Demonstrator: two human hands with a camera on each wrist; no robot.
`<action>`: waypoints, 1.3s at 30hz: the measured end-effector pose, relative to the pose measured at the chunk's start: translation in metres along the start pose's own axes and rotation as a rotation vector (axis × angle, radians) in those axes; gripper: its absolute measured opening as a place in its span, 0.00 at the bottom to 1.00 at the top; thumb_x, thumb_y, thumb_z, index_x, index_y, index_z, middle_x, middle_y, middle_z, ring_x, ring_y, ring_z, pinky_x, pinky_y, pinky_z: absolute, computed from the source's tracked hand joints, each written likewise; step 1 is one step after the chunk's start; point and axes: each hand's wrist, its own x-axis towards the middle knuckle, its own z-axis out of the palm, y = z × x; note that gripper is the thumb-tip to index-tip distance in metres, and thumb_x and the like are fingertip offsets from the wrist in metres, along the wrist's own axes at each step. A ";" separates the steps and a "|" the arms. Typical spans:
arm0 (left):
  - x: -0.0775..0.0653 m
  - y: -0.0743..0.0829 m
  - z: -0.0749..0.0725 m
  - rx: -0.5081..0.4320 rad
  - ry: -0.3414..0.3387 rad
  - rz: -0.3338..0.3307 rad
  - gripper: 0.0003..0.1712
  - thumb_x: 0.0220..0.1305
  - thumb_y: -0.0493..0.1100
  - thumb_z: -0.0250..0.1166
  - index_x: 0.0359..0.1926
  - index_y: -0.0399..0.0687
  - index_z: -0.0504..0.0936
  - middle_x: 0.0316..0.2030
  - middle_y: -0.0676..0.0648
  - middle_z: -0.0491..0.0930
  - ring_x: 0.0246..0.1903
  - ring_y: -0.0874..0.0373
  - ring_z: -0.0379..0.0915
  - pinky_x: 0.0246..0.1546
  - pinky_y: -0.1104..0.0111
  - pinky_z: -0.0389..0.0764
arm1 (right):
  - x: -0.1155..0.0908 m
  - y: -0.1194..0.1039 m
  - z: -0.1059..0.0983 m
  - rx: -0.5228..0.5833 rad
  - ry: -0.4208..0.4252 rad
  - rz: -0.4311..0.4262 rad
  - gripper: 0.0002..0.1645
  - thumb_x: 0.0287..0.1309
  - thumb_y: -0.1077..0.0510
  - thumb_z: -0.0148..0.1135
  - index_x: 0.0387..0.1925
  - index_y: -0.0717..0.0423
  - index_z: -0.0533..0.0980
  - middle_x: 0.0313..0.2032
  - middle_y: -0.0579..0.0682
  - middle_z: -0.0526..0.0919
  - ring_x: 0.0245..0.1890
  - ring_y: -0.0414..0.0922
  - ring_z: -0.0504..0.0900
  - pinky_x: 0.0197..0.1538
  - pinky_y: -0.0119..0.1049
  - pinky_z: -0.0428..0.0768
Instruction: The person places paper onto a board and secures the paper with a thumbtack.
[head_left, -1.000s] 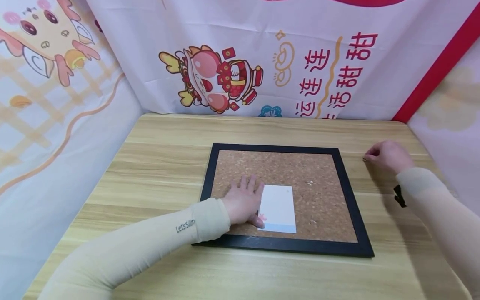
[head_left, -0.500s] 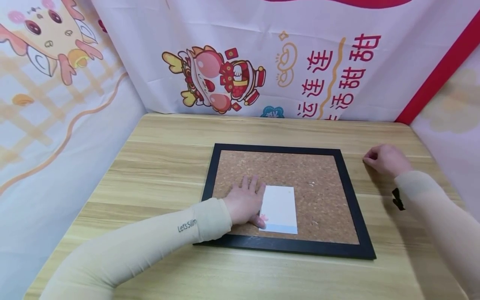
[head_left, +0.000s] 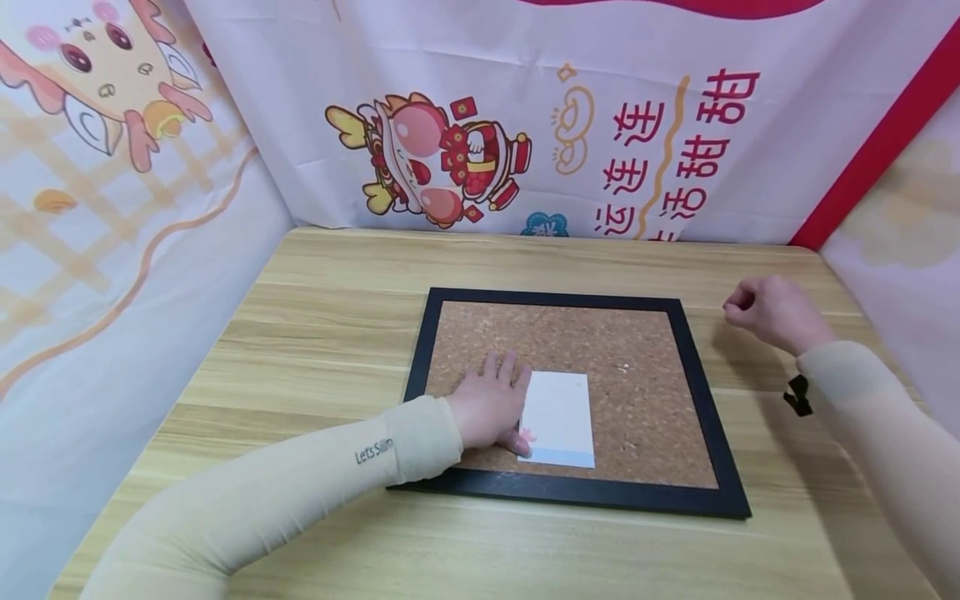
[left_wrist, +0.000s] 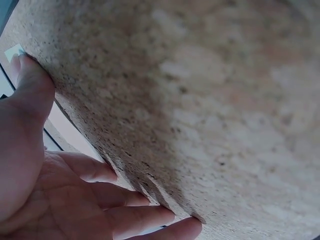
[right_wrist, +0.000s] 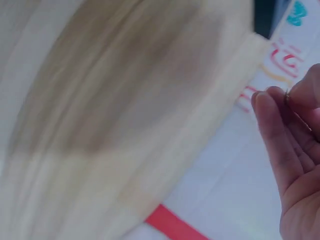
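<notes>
A cork board (head_left: pixel 645 400) with a black frame lies on the wooden table. On its lower middle part is a white card (head_left: pixel 558 412) with a blue strip along its bottom edge. My left hand (head_left: pixel 491 404) rests over the card's left edge, fingers spread and straight; the left wrist view shows the thumb and fingertips touching the cork. To the right of the board, my right hand (head_left: pixel 776 312) is above the table. In the right wrist view it pinches a tiny metal thumbtack (right_wrist: pixel 287 96) between thumb and fingers, its thin point showing.
Small white marks (head_left: pixel 624 367) show on the cork right of the card. Bare wooden tabletop (head_left: pixel 315 333) surrounds the board. A printed cloth (head_left: pixel 480 50) hangs behind the table's back edge, with more cloth at both sides.
My right hand has risen slightly from the tabletop, the fingers curling in more; a tiny metal bit showed at its fingertips one second ago. My left hand, card and board keep their places.
</notes>
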 end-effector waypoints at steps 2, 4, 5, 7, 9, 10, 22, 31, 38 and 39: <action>0.001 0.000 0.001 -0.009 -0.003 -0.004 0.66 0.52 0.72 0.67 0.78 0.43 0.47 0.77 0.35 0.40 0.74 0.35 0.37 0.66 0.43 0.58 | -0.002 -0.011 -0.002 -0.008 0.040 -0.027 0.03 0.53 0.64 0.66 0.26 0.58 0.80 0.23 0.48 0.80 0.25 0.45 0.74 0.31 0.41 0.72; 0.001 0.000 0.001 -0.010 -0.006 -0.007 0.66 0.52 0.72 0.67 0.78 0.43 0.46 0.77 0.35 0.39 0.74 0.35 0.36 0.66 0.43 0.57 | -0.004 -0.023 -0.003 -0.019 0.080 -0.064 0.03 0.53 0.64 0.66 0.25 0.57 0.81 0.23 0.47 0.81 0.24 0.44 0.75 0.31 0.40 0.72; 0.001 -0.001 0.001 -0.012 -0.008 -0.008 0.66 0.52 0.72 0.67 0.79 0.43 0.46 0.77 0.35 0.39 0.74 0.35 0.36 0.66 0.43 0.57 | -0.004 -0.030 -0.003 -0.021 0.094 -0.084 0.03 0.53 0.64 0.66 0.25 0.56 0.81 0.23 0.47 0.82 0.24 0.44 0.75 0.31 0.40 0.73; 0.001 -0.001 0.002 -0.014 -0.006 -0.010 0.67 0.51 0.72 0.67 0.79 0.43 0.46 0.77 0.35 0.39 0.74 0.36 0.36 0.67 0.43 0.57 | -0.006 -0.043 -0.002 -0.014 0.110 -0.117 0.03 0.54 0.63 0.68 0.26 0.56 0.83 0.24 0.47 0.83 0.24 0.43 0.76 0.30 0.38 0.74; 0.001 -0.001 0.002 -0.014 -0.007 -0.009 0.67 0.52 0.72 0.67 0.79 0.43 0.45 0.77 0.35 0.39 0.74 0.35 0.36 0.67 0.43 0.57 | -0.008 -0.056 -0.002 0.001 0.115 -0.146 0.03 0.55 0.63 0.69 0.27 0.57 0.83 0.24 0.47 0.83 0.24 0.42 0.77 0.29 0.36 0.75; 0.002 -0.001 0.002 -0.015 -0.008 -0.008 0.67 0.52 0.72 0.67 0.79 0.43 0.45 0.77 0.35 0.39 0.74 0.35 0.36 0.67 0.43 0.57 | -0.010 -0.063 -0.001 0.016 0.114 -0.155 0.02 0.55 0.63 0.70 0.28 0.56 0.84 0.24 0.47 0.84 0.24 0.42 0.77 0.28 0.35 0.75; 0.001 -0.002 0.002 -0.019 -0.010 -0.002 0.67 0.52 0.72 0.66 0.79 0.43 0.44 0.77 0.35 0.38 0.74 0.35 0.36 0.67 0.43 0.56 | -0.032 -0.133 0.013 0.218 0.061 -0.268 0.05 0.56 0.65 0.71 0.33 0.52 0.85 0.29 0.44 0.85 0.26 0.39 0.78 0.29 0.31 0.79; 0.001 -0.001 0.002 0.009 -0.008 -0.002 0.66 0.52 0.73 0.65 0.79 0.43 0.45 0.77 0.35 0.38 0.74 0.35 0.36 0.66 0.43 0.57 | -0.047 -0.167 0.029 0.286 0.046 -0.432 0.11 0.51 0.68 0.74 0.33 0.50 0.86 0.31 0.41 0.86 0.28 0.34 0.80 0.31 0.32 0.81; 0.002 0.001 0.002 0.033 0.000 -0.007 0.66 0.53 0.74 0.64 0.79 0.44 0.45 0.77 0.35 0.39 0.74 0.35 0.37 0.66 0.43 0.59 | -0.054 -0.187 0.039 0.347 0.004 -0.476 0.09 0.52 0.65 0.74 0.35 0.51 0.87 0.32 0.39 0.86 0.29 0.32 0.81 0.33 0.31 0.82; 0.002 0.001 0.002 0.036 0.000 -0.008 0.66 0.52 0.74 0.64 0.79 0.44 0.46 0.77 0.35 0.39 0.74 0.35 0.37 0.66 0.43 0.59 | -0.054 -0.189 0.040 0.348 0.009 -0.486 0.08 0.52 0.65 0.75 0.35 0.51 0.87 0.32 0.39 0.86 0.29 0.32 0.81 0.32 0.30 0.82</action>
